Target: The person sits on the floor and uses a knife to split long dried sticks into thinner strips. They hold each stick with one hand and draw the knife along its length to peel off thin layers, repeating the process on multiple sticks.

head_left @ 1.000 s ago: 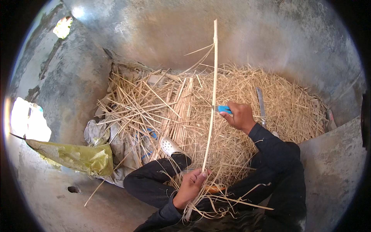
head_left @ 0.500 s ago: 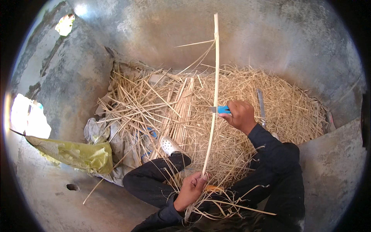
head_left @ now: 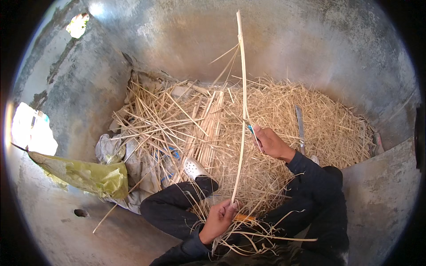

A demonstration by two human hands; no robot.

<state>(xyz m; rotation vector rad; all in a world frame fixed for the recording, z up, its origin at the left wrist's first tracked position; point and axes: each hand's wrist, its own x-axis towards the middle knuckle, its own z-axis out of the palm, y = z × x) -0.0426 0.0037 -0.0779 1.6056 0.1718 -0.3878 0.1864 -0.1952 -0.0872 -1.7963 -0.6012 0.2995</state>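
My left hand (head_left: 218,220), low in the view, pinches the lower end of a long pale bamboo strip (head_left: 242,150). The strip stands up away from me, with thin slivers hanging off its upper part. Closed around a blue-handled knife (head_left: 251,129), my right hand (head_left: 271,142) is just right of the strip's middle. The blade, seen nearly edge-on, meets the strip. A thin peeled sliver (head_left: 256,141) runs from there past my right fingers. Curly shavings (head_left: 253,237) lie over my lap beside the left hand.
Dry shavings (head_left: 328,133) cover the floor ahead and right, with a long-bladed knife (head_left: 300,126) on them. Bamboo strips (head_left: 208,128) and loose sticks (head_left: 153,117) lie left of centre. A white clog (head_left: 195,168) is on my foot. Yellow-green sheeting (head_left: 84,175) hangs at the left wall.
My right hand and the knife have turned, so the blade now shows edge-on. A thin sliver has appeared by the right fingers. The strip's top has swung slightly left.
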